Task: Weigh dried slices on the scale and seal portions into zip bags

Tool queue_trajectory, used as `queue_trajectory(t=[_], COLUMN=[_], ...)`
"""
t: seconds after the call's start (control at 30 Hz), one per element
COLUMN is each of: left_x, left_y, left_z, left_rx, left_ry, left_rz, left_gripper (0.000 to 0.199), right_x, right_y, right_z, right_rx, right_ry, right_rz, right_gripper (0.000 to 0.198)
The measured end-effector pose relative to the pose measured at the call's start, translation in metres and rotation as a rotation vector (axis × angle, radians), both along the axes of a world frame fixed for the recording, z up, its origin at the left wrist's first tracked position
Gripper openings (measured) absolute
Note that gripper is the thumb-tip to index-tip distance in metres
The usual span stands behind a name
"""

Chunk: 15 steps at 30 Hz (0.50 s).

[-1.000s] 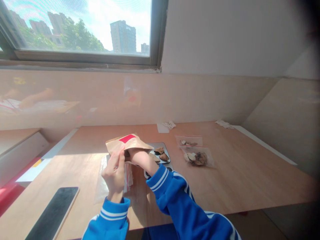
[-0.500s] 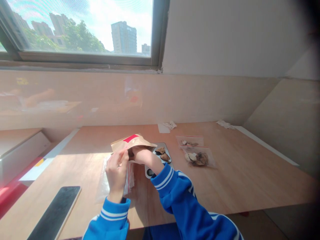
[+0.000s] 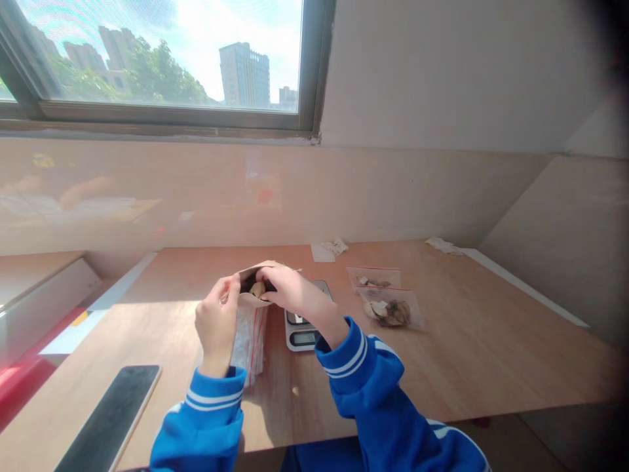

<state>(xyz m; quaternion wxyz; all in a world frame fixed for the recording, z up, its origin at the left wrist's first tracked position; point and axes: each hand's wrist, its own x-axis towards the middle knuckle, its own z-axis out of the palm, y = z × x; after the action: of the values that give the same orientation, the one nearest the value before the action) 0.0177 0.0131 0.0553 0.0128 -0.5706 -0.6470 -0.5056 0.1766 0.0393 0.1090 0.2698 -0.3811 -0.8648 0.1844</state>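
Note:
A brown paper bag [image 3: 253,301] is tilted with its mouth toward me. My left hand [image 3: 216,321] pinches the left side of its rim. My right hand [image 3: 289,288] reaches into the mouth, thumb and fingertips closed about a dried brown piece [image 3: 257,289]; the fingertips are partly hidden. Below my right wrist a small digital kitchen scale [image 3: 303,339] lies on the table, its platform mostly covered by my forearm. Under the bag is a stack of clear zip bags [image 3: 251,344] with red seals.
Two clear zip bags with dried brown pieces, one nearer [image 3: 393,313] and one farther [image 3: 376,280], lie right of the scale. A phone [image 3: 108,419] is at the front left. Crumpled paper [image 3: 335,247] lies near the wall, below the window [image 3: 171,59].
The bag has turned and tipped so that its mouth faces me and its red label is out of sight. My right forearm has shifted right, uncovering the scale's display and hiding its platform.

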Motion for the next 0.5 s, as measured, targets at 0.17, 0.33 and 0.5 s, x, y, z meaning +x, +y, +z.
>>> queue_trajectory(t=[0.17, 0.33, 0.5], left_x=[-0.009, -0.042, -0.067], left_y=[0.021, 0.053, 0.078], left_z=[0.010, -0.027, -0.093], left_rx=[0.049, 0.157, -0.057], left_ry=[-0.317, -0.532, -0.221], left_rz=[-0.308, -0.255, -0.176], left_gripper=[0.045, 0.036, 0.022], right_x=[0.005, 0.004, -0.009], right_y=[0.009, 0.043, 0.070], right_z=[0.005, 0.006, 0.015], right_rx=[0.011, 0.028, 0.069], right_ry=[0.091, 0.241, 0.166], right_rz=[-0.055, -0.144, -0.236], right_gripper=[0.016, 0.010, 0.018])
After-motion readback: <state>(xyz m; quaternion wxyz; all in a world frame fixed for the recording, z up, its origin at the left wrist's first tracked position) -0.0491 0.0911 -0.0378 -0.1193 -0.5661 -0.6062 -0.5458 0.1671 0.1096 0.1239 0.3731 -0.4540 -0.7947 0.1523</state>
